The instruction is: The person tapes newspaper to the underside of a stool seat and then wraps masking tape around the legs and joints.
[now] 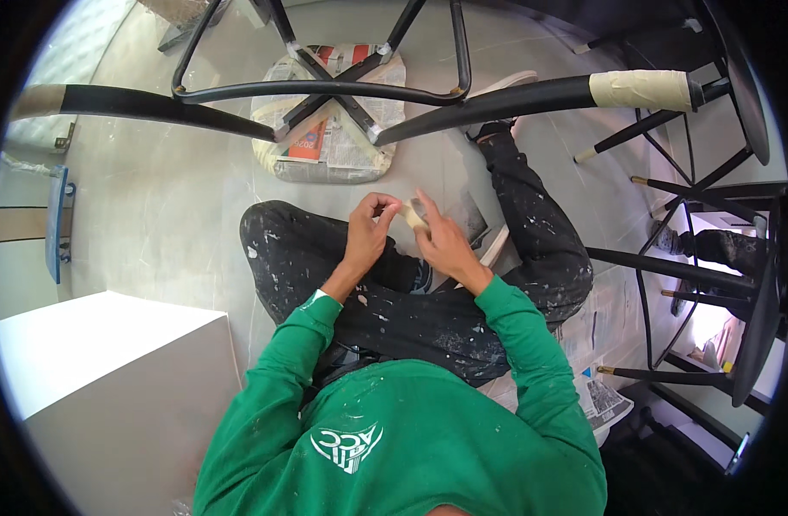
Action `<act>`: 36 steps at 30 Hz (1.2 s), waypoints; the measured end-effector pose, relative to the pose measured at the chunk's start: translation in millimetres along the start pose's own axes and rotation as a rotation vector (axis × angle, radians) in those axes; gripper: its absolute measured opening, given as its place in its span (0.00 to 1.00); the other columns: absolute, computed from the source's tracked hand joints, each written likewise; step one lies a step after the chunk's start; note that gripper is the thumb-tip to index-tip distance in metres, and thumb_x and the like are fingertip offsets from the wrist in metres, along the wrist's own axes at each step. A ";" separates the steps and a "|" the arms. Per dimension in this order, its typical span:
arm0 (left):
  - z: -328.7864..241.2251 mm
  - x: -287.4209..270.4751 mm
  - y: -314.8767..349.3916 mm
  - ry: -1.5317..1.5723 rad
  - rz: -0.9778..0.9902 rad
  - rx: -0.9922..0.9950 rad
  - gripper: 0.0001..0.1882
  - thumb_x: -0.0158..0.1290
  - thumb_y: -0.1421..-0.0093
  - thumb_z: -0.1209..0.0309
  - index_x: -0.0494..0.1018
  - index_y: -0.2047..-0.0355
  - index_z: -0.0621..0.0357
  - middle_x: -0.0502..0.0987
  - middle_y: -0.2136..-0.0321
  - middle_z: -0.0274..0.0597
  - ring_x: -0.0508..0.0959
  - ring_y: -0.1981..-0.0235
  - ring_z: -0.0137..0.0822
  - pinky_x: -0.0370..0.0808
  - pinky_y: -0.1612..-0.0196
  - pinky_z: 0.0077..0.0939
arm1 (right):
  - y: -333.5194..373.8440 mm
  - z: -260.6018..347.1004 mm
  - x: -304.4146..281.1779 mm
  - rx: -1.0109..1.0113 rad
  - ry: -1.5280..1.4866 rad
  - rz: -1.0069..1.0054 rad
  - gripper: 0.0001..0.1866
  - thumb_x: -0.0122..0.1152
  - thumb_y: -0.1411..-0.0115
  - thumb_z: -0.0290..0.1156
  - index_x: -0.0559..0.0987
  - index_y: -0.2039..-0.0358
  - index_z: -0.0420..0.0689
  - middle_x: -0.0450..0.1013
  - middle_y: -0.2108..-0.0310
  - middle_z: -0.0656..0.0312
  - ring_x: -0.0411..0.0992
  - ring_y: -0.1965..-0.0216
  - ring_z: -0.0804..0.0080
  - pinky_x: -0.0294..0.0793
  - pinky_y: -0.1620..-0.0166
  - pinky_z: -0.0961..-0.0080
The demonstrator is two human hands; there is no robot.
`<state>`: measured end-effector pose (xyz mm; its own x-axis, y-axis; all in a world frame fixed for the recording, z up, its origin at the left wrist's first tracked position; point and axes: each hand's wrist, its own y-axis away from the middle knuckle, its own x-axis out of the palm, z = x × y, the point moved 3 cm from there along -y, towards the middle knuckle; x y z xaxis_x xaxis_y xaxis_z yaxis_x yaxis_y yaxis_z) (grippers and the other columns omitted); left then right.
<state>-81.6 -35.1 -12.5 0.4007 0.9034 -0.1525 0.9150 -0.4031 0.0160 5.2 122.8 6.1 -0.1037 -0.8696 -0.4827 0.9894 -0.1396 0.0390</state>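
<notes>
In front of my crossed legs, my right hand (447, 248) grips a small cream roll of masking tape (414, 216) between thumb and fingers. The thumb and forefinger of my left hand (367, 234) are pinched together at the roll's left side, on the tape's edge. Beyond them an upside-down stool rests on its seat (346, 175), which is wrapped in newspaper and cream tape. Its black legs (488, 104) splay outward, joined by a black footrest frame (316, 89). Cream tape wraps the right leg's end (639, 91) and the left leg's end (38, 101).
More black stools (738, 288) lie tipped over at the right, their legs pointing inward. A white box-like block (127, 361) stands at the lower left. Newspaper sheets (604, 402) lie on the floor at right. A blue-edged board (55, 225) is at far left.
</notes>
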 end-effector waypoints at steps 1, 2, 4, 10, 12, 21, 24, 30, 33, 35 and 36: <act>-12.7 1.9 4.6 -0.069 -0.021 0.053 0.08 0.55 0.30 0.72 0.76 0.59 0.66 0.82 0.65 0.42 0.81 0.61 0.30 0.77 0.55 0.26 | -2.0 -1.1 1.1 0.055 0.014 -0.003 0.21 0.56 0.34 0.32 0.70 0.42 0.46 0.78 0.65 0.41 0.76 0.62 0.36 0.72 0.59 0.46; -11.8 6.4 9.0 -0.050 -0.022 0.038 0.08 0.55 0.30 0.72 0.76 0.58 0.66 0.82 0.64 0.42 0.81 0.61 0.30 0.77 0.55 0.27 | -3.4 -1.8 1.2 0.084 0.009 0.028 0.20 0.56 0.34 0.32 0.71 0.43 0.46 0.78 0.66 0.41 0.76 0.63 0.36 0.72 0.60 0.46; -9.7 14.2 15.2 -0.014 -0.025 0.010 0.08 0.55 0.30 0.72 0.75 0.56 0.66 0.82 0.63 0.43 0.81 0.60 0.30 0.77 0.54 0.28 | -7.1 -1.5 0.2 0.138 -0.005 0.090 0.17 0.56 0.34 0.33 0.73 0.45 0.47 0.77 0.68 0.42 0.76 0.65 0.37 0.72 0.61 0.46; 5.3 17.5 18.8 0.043 -0.110 -0.071 0.11 0.59 0.32 0.71 0.69 0.58 0.65 0.85 0.63 0.45 0.81 0.67 0.28 0.78 0.61 0.24 | -17.9 -10.7 9.8 0.168 0.083 0.054 0.11 0.59 0.34 0.36 0.80 0.61 0.42 0.78 0.68 0.45 0.76 0.64 0.39 0.73 0.62 0.49; 6.0 20.0 16.4 0.065 -0.123 -0.068 0.13 0.61 0.34 0.73 0.68 0.58 0.65 0.84 0.63 0.45 0.81 0.68 0.26 0.77 0.63 0.22 | -16.3 -9.9 10.5 0.074 0.117 -0.054 0.10 0.59 0.34 0.36 0.81 0.63 0.42 0.78 0.67 0.46 0.76 0.64 0.39 0.73 0.62 0.49; 49.9 26.4 -2.8 0.310 -0.296 -0.246 0.18 0.66 0.40 0.75 0.68 0.57 0.64 0.79 0.70 0.40 0.78 0.72 0.24 0.76 0.70 0.18 | -20.3 -5.3 23.6 -0.131 0.306 -0.168 0.07 0.62 0.37 0.32 0.83 0.60 0.46 0.75 0.73 0.52 0.77 0.67 0.49 0.75 0.64 0.56; 89.6 9.4 -12.1 0.221 -0.452 -0.393 0.20 0.65 0.38 0.73 0.66 0.53 0.63 0.79 0.67 0.40 0.80 0.70 0.28 0.77 0.70 0.21 | -20.1 -6.0 35.0 -0.277 0.399 -0.194 0.11 0.63 0.38 0.32 0.84 0.55 0.47 0.73 0.72 0.55 0.77 0.67 0.54 0.76 0.65 0.59; 89.8 8.0 -16.9 0.337 -0.497 -0.353 0.13 0.51 0.28 0.69 0.63 0.50 0.63 0.78 0.61 0.47 0.85 0.63 0.34 0.79 0.74 0.22 | -23.3 -63.8 46.4 -0.209 0.531 -0.123 0.21 0.67 0.41 0.34 0.81 0.46 0.43 0.74 0.69 0.54 0.76 0.64 0.55 0.76 0.64 0.60; 84.2 3.4 -15.3 0.349 -0.482 -0.342 0.12 0.46 0.25 0.67 0.63 0.49 0.62 0.77 0.58 0.49 0.85 0.61 0.35 0.79 0.74 0.22 | -33.1 -36.7 38.9 -0.237 0.572 -0.272 0.22 0.71 0.42 0.37 0.82 0.49 0.41 0.75 0.67 0.52 0.76 0.64 0.53 0.76 0.64 0.63; 73.7 10.8 -17.6 0.378 -0.409 -0.302 0.12 0.46 0.24 0.66 0.63 0.49 0.62 0.77 0.56 0.49 0.85 0.58 0.37 0.79 0.72 0.23 | -40.7 -39.4 31.9 -0.147 0.415 -0.350 0.20 0.72 0.41 0.38 0.84 0.53 0.40 0.77 0.66 0.54 0.76 0.66 0.58 0.74 0.65 0.68; 67.9 17.2 -19.2 0.396 -0.366 -0.284 0.12 0.46 0.24 0.66 0.62 0.49 0.61 0.77 0.55 0.49 0.85 0.56 0.38 0.79 0.70 0.23 | -49.8 -59.1 35.0 -0.034 0.231 -0.338 0.18 0.72 0.40 0.39 0.84 0.55 0.39 0.78 0.66 0.56 0.75 0.67 0.64 0.73 0.65 0.71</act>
<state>-95.5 -21.8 -82.5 -0.0052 0.9836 0.1800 0.9517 -0.0504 0.3028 -41.7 127.3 -64.4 -0.4022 -0.6477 -0.6471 0.9066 -0.3802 -0.1829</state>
